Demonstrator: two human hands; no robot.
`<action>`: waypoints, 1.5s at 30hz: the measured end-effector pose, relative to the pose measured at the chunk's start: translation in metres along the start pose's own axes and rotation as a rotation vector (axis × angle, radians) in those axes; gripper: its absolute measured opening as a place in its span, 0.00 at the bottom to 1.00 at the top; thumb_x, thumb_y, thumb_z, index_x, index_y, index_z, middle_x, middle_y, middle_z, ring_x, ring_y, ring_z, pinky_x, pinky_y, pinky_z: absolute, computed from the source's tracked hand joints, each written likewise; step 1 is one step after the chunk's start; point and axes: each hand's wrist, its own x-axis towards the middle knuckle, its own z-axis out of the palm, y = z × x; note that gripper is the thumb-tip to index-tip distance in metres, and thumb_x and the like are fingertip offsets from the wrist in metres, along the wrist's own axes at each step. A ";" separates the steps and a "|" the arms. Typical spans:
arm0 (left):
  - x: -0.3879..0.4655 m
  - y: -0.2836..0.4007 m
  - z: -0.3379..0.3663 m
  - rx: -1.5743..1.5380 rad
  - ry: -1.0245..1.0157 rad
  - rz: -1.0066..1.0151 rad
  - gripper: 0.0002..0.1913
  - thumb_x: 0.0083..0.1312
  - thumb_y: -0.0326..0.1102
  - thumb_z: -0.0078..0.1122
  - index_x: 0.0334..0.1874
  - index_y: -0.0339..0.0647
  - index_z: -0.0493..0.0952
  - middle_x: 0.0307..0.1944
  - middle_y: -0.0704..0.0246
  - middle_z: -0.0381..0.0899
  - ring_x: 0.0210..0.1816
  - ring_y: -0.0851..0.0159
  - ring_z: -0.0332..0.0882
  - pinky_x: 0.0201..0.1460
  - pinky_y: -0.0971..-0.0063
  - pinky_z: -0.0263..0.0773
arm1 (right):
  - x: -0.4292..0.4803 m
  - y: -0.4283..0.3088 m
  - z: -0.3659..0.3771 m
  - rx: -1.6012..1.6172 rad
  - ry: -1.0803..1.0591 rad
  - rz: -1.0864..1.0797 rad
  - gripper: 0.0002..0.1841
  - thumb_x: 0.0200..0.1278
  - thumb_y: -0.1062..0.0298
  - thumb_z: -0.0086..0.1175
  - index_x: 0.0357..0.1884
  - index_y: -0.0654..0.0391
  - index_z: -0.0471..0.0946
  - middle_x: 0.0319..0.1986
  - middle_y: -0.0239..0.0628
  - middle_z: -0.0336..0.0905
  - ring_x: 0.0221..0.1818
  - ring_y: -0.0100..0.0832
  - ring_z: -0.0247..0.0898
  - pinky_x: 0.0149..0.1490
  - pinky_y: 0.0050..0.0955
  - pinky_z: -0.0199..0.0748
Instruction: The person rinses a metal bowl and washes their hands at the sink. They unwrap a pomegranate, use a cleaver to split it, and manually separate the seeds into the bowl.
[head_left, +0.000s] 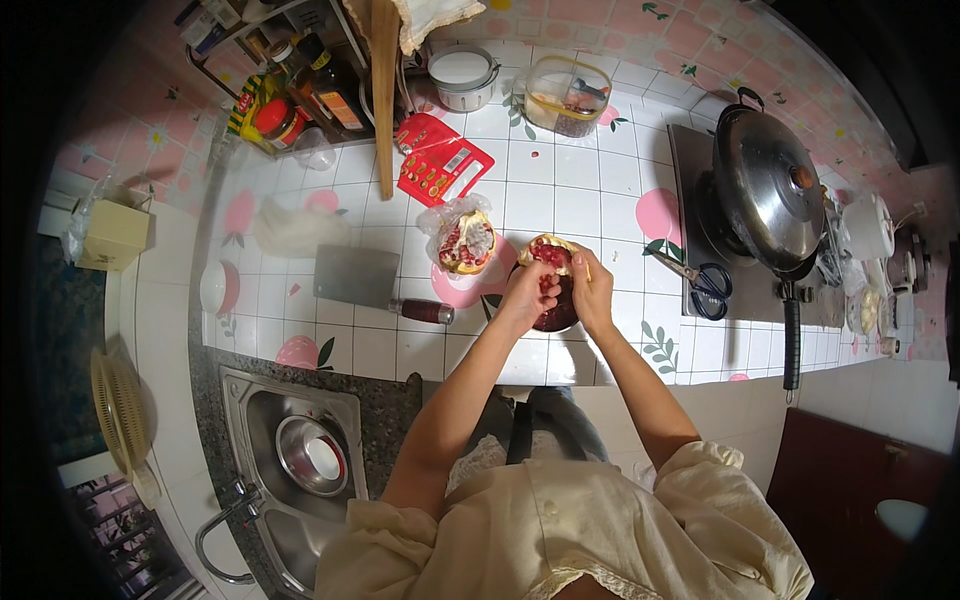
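Note:
A broken piece of pomegranate (546, 247), with yellowish rind and red arils, is held over a bowl (556, 316) of dark red contents. My right hand (595, 292) grips its right side, thumb along the rind. Curled against the lower left of the fruit is my left hand (527, 298), with red arils (550, 285) showing at its fingers. To the left, another opened pomegranate piece (466, 244) rests on a crumpled clear plastic bag (442, 217). A cleaver (360, 277) lies flat farther left, its dark red handle pointing toward my left forearm.
Scissors (701, 283) lie at the edge of the gas stove (694, 217), below a lidded wok (772, 187). A red packet (442, 161), a divided container (568, 97) and a white pot (461, 79) stand behind. The sink (251, 405) holds a metal bowl (292, 450).

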 end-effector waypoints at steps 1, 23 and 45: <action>0.000 -0.001 -0.002 -0.068 -0.035 -0.019 0.13 0.52 0.48 0.50 0.26 0.47 0.65 0.16 0.78 0.62 0.16 0.81 0.57 0.15 0.90 0.50 | 0.000 0.001 -0.001 -0.005 -0.016 -0.021 0.15 0.57 0.61 0.35 0.37 0.60 0.69 0.27 0.46 0.72 0.29 0.38 0.69 0.34 0.27 0.65; 0.001 -0.006 0.000 -0.009 0.006 -0.051 0.09 0.51 0.40 0.52 0.25 0.46 0.64 0.16 0.77 0.58 0.13 0.81 0.54 0.12 0.90 0.47 | -0.009 0.003 0.001 0.369 -0.176 0.147 0.17 0.57 0.68 0.30 0.39 0.68 0.67 0.29 0.39 0.71 0.31 0.24 0.65 0.38 0.20 0.63; -0.003 0.000 -0.004 -0.099 -0.058 -0.110 0.10 0.51 0.41 0.51 0.26 0.45 0.64 0.18 0.75 0.61 0.13 0.81 0.55 0.11 0.90 0.47 | -0.005 0.005 -0.007 0.124 -0.162 0.052 0.16 0.57 0.66 0.32 0.37 0.66 0.69 0.22 0.42 0.70 0.25 0.30 0.66 0.33 0.24 0.64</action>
